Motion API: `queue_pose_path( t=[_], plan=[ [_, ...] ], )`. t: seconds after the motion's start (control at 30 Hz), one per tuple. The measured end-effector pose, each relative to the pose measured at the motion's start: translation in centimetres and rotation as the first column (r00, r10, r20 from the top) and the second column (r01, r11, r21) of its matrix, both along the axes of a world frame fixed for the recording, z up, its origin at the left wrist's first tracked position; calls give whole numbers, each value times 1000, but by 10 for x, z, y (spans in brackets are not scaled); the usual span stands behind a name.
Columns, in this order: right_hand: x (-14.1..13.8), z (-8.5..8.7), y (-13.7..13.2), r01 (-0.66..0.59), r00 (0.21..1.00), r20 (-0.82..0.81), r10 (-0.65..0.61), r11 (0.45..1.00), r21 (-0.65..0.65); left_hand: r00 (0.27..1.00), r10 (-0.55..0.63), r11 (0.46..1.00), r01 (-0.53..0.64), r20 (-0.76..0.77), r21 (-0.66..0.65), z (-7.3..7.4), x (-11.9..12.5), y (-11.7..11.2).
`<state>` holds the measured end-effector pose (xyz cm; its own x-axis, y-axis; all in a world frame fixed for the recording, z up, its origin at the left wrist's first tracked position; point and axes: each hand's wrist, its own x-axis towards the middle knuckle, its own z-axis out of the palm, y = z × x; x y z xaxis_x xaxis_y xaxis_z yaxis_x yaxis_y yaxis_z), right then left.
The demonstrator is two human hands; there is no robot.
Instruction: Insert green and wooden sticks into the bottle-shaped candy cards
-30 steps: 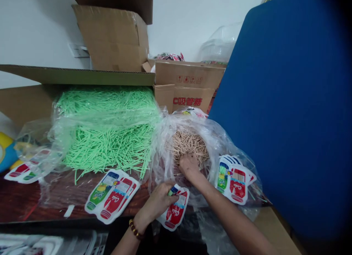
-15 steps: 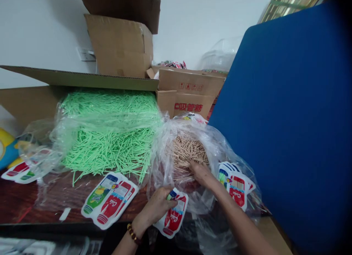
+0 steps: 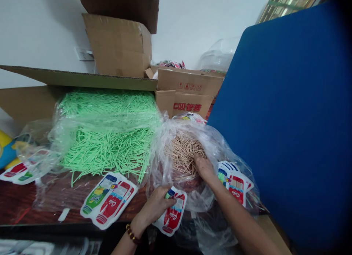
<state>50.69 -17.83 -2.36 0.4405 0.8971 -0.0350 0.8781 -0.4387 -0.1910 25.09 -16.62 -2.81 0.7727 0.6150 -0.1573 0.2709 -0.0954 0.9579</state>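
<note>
My left hand [image 3: 156,205] is closed on a bottle-shaped pouch [image 3: 173,216] with red "Cola" print, thumb on its front, at the table's front edge. Up and to the right, my right hand [image 3: 205,169] reaches into a pile of thin brown sticks [image 3: 184,152] lying in an opened clear plastic bag [image 3: 161,163]. Its fingers are bent together around sticks at the pile's right side, with the tips partly hidden. More printed pouches [image 3: 236,187] lie fanned beside my right forearm. Another stack of pouches [image 3: 110,200], green and red, rests to the left of my left hand.
A large heap of green sticks [image 3: 110,148] spills from plastic in an open cardboard box [image 3: 110,81]. A smaller carton [image 3: 189,81] with red print stands behind the brown sticks. On the right rises a big blue panel [image 3: 283,112]. Single pouches [image 3: 26,172] lie far left.
My right hand has moved slightly right and up along the pile of brown sticks, its fingers now pointing more upward. The left hand keeps its pouch in nearly the same place.
</note>
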Motion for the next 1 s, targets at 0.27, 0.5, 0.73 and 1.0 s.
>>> queue_pose_path(
  t=[0.27, 0.5, 0.73, 1.0],
  plan=[
    [8, -9, 1, 19, 974, -218, 59, 941, 337, 998, 61, 998, -61, 20, -28, 5, -4, -3],
    [-24, -26, 8, 160, 793, -566, 226, 819, 551, 966, 209, 976, -197, 149, -94, 21, -18, -8],
    [-67, -53, -5, 305, 587, -733, 343, 745, 593, 941, 297, 923, -239, 164, -302, 16, -27, -11],
    [-59, -50, 3, 293, 547, -753, 365, 760, 581, 934, 339, 897, -285, 112, -339, 12, -27, -12]
  ],
)
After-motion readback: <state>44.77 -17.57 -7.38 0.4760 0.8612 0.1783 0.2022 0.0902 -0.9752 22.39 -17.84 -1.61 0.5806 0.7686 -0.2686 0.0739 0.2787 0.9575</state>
